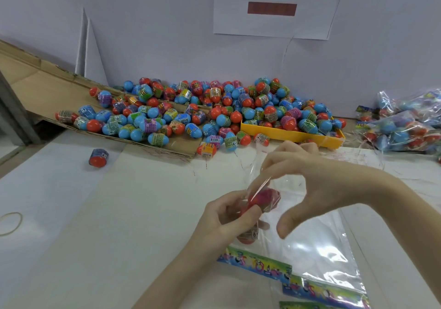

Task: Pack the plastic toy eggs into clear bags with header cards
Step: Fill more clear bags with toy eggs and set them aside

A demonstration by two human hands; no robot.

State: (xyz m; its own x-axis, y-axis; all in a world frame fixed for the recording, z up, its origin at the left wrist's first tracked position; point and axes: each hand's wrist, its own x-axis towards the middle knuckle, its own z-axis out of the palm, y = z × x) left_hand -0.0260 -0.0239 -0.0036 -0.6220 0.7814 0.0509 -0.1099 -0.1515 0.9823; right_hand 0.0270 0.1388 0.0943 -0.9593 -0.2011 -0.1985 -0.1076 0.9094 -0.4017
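Head view: left hand [229, 215] at lower centre gripping a red plastic toy egg [263, 200], fingers curled round it, at the mouth of a clear plastic bag with colourful header card [310, 244]. Right hand [307, 179] pinching the bag's open edge. Heaping across mid-frame: pile of blue-and-red eggs [202, 110], spilling over a yellow plastic tray [293, 135].

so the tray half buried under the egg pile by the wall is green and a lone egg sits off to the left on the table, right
Not quite. In the head view the tray under the egg pile is yellow, not green. The lone egg does sit apart on the table, to the left.
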